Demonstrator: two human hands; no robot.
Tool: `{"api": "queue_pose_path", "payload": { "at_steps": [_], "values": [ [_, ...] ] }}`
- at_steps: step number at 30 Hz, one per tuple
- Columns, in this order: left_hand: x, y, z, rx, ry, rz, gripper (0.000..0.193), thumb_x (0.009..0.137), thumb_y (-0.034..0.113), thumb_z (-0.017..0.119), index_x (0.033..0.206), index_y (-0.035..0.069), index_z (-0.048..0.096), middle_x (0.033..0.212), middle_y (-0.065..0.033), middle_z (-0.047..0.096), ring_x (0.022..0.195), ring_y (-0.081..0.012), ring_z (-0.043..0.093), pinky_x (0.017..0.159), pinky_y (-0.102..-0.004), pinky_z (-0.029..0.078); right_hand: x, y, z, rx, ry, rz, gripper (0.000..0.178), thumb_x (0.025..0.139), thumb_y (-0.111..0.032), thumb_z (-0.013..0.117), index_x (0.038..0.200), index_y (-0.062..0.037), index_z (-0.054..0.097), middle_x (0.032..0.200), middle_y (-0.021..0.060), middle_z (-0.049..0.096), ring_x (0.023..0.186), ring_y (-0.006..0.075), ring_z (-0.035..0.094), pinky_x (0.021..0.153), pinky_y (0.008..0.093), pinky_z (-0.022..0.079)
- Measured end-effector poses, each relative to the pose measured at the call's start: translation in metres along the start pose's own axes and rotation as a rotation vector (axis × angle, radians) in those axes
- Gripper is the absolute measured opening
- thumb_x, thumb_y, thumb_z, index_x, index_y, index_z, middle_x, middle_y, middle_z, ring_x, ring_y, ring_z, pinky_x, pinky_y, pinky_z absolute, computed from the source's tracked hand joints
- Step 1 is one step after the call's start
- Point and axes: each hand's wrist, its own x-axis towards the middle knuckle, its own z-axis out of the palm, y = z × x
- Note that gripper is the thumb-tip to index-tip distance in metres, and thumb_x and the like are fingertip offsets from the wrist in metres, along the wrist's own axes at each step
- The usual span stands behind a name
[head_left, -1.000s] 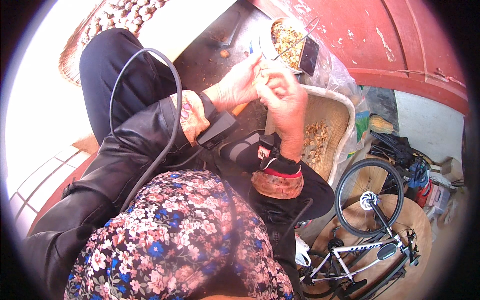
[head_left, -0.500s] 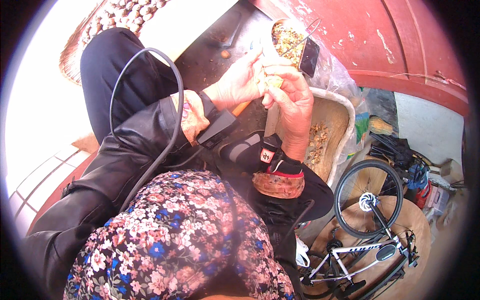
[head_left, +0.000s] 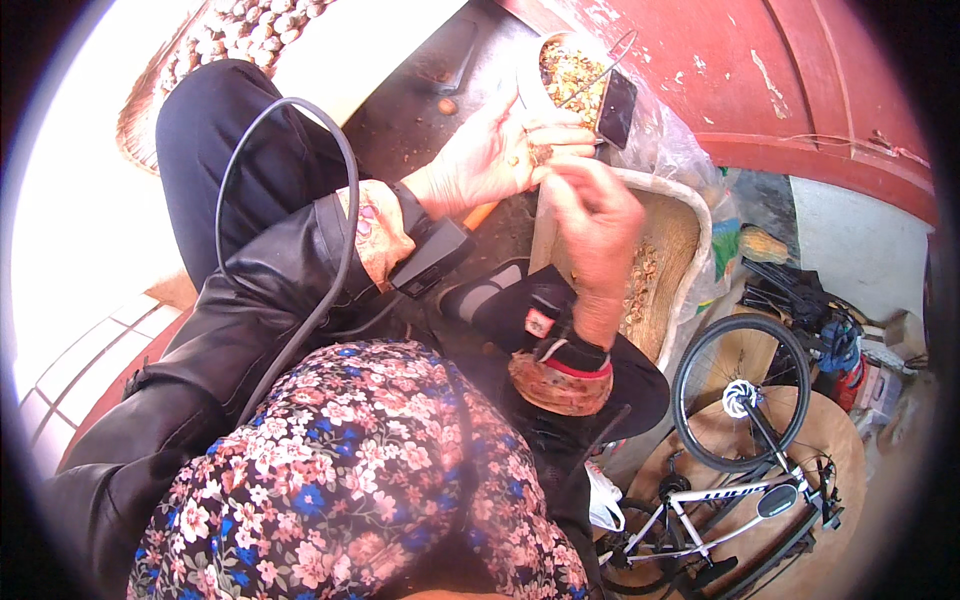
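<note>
Brown fragments [head_left: 643, 283] are held in the pale basin [head_left: 705, 228]; beyond it, a white bowl [head_left: 531, 88] is filled with yellowish pieces [head_left: 577, 75]. By the basin's far-left corner, a brown morsel [head_left: 541, 155], axis unreadable, is cradled in the left hand [head_left: 490, 160], thumb held apart; whether the right hand's [head_left: 602, 215] bent fingers are clamped cannot be told.
</note>
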Motion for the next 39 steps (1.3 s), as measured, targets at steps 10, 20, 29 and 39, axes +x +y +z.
{"api": "queue_pose_path", "payload": {
  "at_steps": [10, 20, 29, 39],
  "values": [
    [-0.003, -0.008, 0.012, 0.148, 0.23, 0.026, 0.079, 0.09, 0.058, 0.024, 0.127, -0.011, 0.035, 0.13, -0.0267, 0.039, 0.122, -0.0349, 0.039, 0.106, -0.0425, 0.025, 0.007, 0.007, 0.032, -0.143, -0.063, -0.079, 0.011, 0.074, 0.001, 0.064, 0.084, -0.0007, 0.06, 0.072, 0.0015, 0.058, 0.058, 0.0053, 0.052, 0.054, 0.0198, 0.044],
    [0.0, -0.001, -0.011, -0.157, -0.188, -0.067, 0.077, 0.09, 0.057, 0.027, 0.126, -0.01, 0.036, 0.129, -0.026, 0.041, 0.12, -0.0324, 0.042, 0.103, -0.0432, 0.029, 0.007, 0.011, 0.019, 0.795, 0.026, 0.222, 0.012, 0.081, 0.005, 0.052, 0.091, 0.0003, 0.055, 0.08, 0.0078, 0.06, 0.059, 0.0098, 0.052, 0.054, 0.0211, 0.044],
    [0.0, -0.007, -0.001, 0.127, 0.192, 0.061, 0.074, 0.09, 0.055, 0.029, 0.125, -0.01, 0.037, 0.128, -0.0253, 0.042, 0.118, -0.031, 0.043, 0.104, -0.0406, 0.029, 0.004, 0.014, 0.018, -0.1, 0.036, 0.132, 0.021, 0.077, 0.0, 0.059, 0.097, -0.0058, 0.061, 0.076, 0.0031, 0.061, 0.059, 0.0079, 0.053, 0.053, 0.0231, 0.043],
    [0.001, -0.006, -0.019, 0.142, 0.153, 0.008, 0.076, 0.09, 0.056, 0.03, 0.122, -0.013, 0.039, 0.122, -0.024, 0.047, 0.112, -0.0284, 0.049, 0.099, -0.0383, 0.037, 0.005, 0.038, 0.024, 0.24, 0.104, 0.256, 0.011, 0.082, -0.005, 0.057, 0.091, -0.0016, 0.063, 0.075, 0.0019, 0.061, 0.055, 0.0075, 0.053, 0.049, 0.0218, 0.043]
  ]
}}
